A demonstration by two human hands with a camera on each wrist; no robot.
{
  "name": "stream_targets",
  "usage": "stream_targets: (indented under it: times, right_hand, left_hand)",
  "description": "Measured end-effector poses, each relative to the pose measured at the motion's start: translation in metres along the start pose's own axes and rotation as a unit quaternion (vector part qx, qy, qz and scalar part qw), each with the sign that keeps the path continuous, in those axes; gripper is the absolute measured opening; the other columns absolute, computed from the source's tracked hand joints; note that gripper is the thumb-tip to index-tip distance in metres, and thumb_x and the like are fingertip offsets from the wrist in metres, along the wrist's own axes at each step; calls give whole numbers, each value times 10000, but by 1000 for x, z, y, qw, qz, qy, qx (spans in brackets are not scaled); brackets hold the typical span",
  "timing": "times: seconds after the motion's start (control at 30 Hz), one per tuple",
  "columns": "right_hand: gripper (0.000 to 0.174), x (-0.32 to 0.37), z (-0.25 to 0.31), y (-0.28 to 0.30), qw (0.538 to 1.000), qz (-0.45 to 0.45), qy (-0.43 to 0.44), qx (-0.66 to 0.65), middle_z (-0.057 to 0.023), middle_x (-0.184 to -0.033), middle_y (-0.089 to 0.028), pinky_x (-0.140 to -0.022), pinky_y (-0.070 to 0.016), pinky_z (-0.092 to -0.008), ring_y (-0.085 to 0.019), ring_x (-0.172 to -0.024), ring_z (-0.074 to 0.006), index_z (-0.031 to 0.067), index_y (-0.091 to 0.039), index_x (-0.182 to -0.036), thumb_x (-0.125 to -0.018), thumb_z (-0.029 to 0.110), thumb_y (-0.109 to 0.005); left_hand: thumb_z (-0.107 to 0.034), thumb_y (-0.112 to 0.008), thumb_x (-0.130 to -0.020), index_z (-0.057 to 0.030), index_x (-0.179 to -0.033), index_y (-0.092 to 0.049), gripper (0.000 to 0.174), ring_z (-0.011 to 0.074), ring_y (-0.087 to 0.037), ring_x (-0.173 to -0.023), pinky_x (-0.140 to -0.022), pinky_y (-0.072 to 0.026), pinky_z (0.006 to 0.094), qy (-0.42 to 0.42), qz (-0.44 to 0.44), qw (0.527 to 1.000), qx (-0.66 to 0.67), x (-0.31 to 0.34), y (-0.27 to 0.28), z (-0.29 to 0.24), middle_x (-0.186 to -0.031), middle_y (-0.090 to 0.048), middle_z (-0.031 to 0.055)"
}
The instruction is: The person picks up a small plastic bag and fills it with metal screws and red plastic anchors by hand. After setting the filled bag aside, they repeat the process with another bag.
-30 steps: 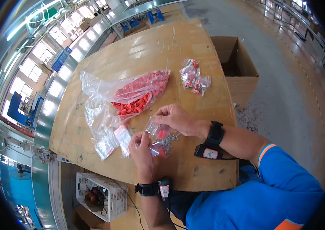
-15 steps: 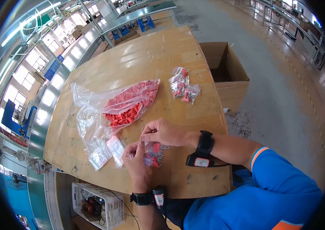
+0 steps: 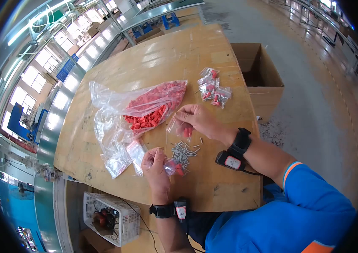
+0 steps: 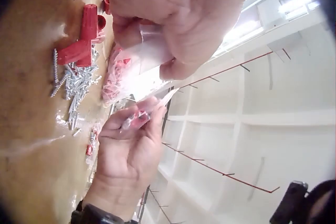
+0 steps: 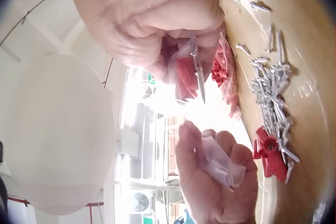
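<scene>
My right hand pinches a small clear bag between thumb and fingers, raised above the table. Red plastic pieces and a silver screw show in that bag in the right wrist view. Low at the near side, my left hand grips another small clear bag, crumpled between its curled fingers. A heap of silver screws lies on the tabletop between the two hands. Loose red plastic plugs rest at the heap's edge, close by the left hand.
A large clear bag of red plugs lies spread beyond the hands. Flat clear bags are stacked left of the left hand. Several filled bags sit at the far right, near an open carton. Below the table stands a white crate.
The hands, together half a second ago, have come apart. My right hand has moved away and right with the filled bag, uncovering the screw heap. My left hand stays near its place.
</scene>
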State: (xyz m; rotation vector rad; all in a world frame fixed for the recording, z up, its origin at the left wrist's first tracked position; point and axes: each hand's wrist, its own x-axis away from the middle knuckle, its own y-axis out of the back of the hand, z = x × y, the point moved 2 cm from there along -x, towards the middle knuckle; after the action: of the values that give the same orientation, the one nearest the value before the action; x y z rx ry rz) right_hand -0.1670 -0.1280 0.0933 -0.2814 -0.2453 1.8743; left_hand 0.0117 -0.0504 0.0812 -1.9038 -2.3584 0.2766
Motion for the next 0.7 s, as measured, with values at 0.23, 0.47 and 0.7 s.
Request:
stream_targets:
  times: [0.23, 0.47, 0.7]
  right_hand:
    - [273, -13, 38, 38, 937, -170, 128, 277, -175, -964, -615, -645, -522, -298, -633, -813, -203, -53, -538, -1065, -878, 146, -544]
    - [199, 70, 95, -51, 934, 241, 188, 187, -103, -1040, -600, -809, -456, -287, -567, -969, -172, -6, -564, -1020, -848, 94, -557]
    - [175, 176, 152, -103, 771, 453, 447, -30, -124, -792, -565, -552, -453, -302, -570, -672, -237, -65, -565, -955, -886, 71, -479]
  left_hand:
    - [-153, -526, -906, -35, -895, -536, 119, 45, -337, -544, -501, -320, 185, -4, 46, 984, 173, 7, -11, -16, -603, -354, -48]
    - [-145, -512, -911, -43, -883, -540, 110, 31, -306, -538, -477, -279, 184, -31, 27, 988, 149, -2, -3, -4, -596, -333, -53]
    - [-129, -510, -907, -45, -881, -538, 92, 25, -284, -519, -468, -273, 181, -11, 12, 988, 152, 1, -3, -6, -590, -316, -60]
